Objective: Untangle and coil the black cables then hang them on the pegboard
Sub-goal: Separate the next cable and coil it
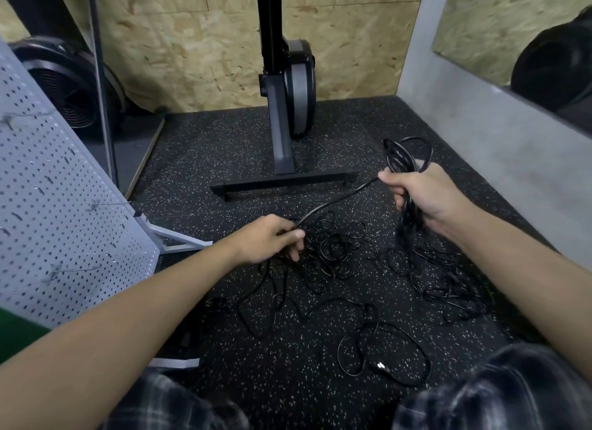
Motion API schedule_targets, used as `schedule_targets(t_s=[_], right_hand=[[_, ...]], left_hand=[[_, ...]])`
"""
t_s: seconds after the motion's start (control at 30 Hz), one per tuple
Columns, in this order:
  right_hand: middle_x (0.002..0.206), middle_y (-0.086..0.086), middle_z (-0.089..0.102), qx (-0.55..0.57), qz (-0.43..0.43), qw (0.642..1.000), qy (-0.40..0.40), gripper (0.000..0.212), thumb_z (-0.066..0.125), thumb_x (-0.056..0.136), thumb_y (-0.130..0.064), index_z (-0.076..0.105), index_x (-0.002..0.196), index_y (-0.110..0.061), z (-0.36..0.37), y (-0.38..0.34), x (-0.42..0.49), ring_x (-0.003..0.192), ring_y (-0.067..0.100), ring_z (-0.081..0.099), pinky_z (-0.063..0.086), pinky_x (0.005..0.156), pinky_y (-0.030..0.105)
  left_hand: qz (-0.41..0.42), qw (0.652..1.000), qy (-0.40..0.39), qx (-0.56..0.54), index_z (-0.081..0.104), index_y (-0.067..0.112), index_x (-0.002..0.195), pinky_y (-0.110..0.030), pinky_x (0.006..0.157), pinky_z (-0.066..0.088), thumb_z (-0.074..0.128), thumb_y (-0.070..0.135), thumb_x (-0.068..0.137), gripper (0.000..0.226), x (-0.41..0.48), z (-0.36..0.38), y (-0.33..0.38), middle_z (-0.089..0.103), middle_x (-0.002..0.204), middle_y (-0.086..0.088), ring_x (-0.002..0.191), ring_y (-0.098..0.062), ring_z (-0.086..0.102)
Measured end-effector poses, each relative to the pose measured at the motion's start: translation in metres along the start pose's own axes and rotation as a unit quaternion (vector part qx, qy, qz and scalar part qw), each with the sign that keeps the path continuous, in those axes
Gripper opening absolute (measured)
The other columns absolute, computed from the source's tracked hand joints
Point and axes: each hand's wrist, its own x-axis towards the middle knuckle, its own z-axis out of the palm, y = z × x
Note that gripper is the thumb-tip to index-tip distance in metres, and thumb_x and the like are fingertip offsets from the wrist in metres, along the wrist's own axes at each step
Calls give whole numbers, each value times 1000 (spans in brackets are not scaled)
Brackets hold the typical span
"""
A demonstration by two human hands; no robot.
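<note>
A tangle of black cables (336, 256) lies on the speckled black floor between my arms, with more loops near my knees and a plug end (382, 366) showing. My right hand (426, 195) is shut on a coil of black cable (407, 154) whose loops stick out above my fist and hang below it. One strand (336, 200) runs taut from that hand down to my left hand (272, 237), which pinches it just above the tangle. The grey pegboard (57, 205) stands tilted at the left, with a few metal hooks on it.
A black exercise machine stand (282, 134) with a crossbar foot (285, 182) sits just beyond the cables. A grey concrete wall (499, 160) closes the right side, chipboard panels the back. The pegboard's metal foot (179, 240) reaches onto the floor by my left hand.
</note>
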Motion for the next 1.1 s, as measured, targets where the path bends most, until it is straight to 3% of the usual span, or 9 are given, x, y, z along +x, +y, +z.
schedule_targets(t_s=[0.17,0.3,0.47,0.57,0.67,0.8,0.9,1.0,1.1], right_hand=[[66,-4,58,-20,32,999,21,35,88,83,-42,62,77,-20,9,11,-5,57,14,55,50,68,32],[74,-1,63,5,52,998,17,51,92,69,-56,70,87,-14,23,9,-12,60,14,58,53,67,33],[84,9,74,33,92,990,-97,68,94,54,-57,77,92,-2,34,8,-22,66,17,66,54,67,32],[80,8,75,34,106,972,-207,39,93,67,-33,75,87,-5,40,6,-26,65,18,71,57,62,27],[77,5,72,32,92,974,-204,13,84,85,-11,72,87,-10,43,9,-25,61,15,68,58,58,28],[93,15,78,53,64,983,-165,12,72,97,-15,72,97,-3,43,9,-21,81,26,72,61,80,47],[79,14,73,121,58,982,-131,12,63,103,-12,65,102,0,41,6,-22,99,39,76,59,95,58],[62,4,53,161,54,980,-103,14,60,106,-14,58,102,-1,39,4,-21,77,32,76,60,94,59],[60,2,44,173,41,980,-86,11,61,105,-15,57,108,-5,36,1,-19,54,18,51,64,80,53]], left_hand=[[55,997,58,-21,67,23,91,-22,65,45,37,41,113,42,-1,3,32,63,59,8,58,-9,63],[122,987,103,-18,63,21,91,-19,60,40,40,39,112,36,-2,17,57,56,65,10,59,-3,50],[169,980,106,13,58,22,88,-16,57,36,49,35,111,27,-2,23,72,56,64,16,57,-3,52],[174,980,79,64,54,31,86,-7,56,34,52,33,110,24,-3,26,75,51,61,21,58,10,54],[157,982,78,68,51,35,76,-13,52,34,53,39,108,32,0,27,77,51,61,15,52,1,52],[150,986,56,41,61,23,98,-15,59,37,60,35,105,14,3,25,68,65,83,-6,58,-3,55],[121,991,42,50,66,26,100,-31,72,50,66,34,101,9,8,25,52,70,88,6,76,-10,64],[62,997,45,8,75,32,94,-26,77,49,69,38,99,10,13,23,33,73,91,16,80,4,64],[49,997,33,-40,78,36,105,-31,99,54,74,25,96,15,11,22,24,74,110,19,103,0,69]])
